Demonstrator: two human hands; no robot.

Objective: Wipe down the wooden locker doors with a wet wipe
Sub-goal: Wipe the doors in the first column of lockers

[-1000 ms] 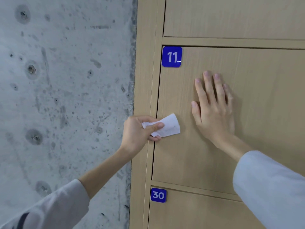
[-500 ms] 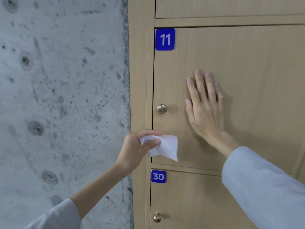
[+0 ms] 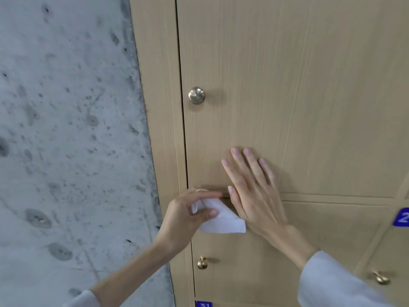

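A tall light-wood locker door fills the upper right, with a round brass knob near its left edge. My left hand pinches a crumpled white wet wipe at the door's bottom-left corner, over the seam to the door below. My right hand lies flat with straight fingers against the lower part of the upper door, just right of the wipe.
A rough grey concrete wall runs along the left of the locker frame. The lower doors carry small brass knobs. Blue number plates sit at the right edge and bottom.
My left hand has carried the wipe down the door's left edge to its bottom corner. My right hand slid down the door too. The view dropped lower, hiding the 11 plate.
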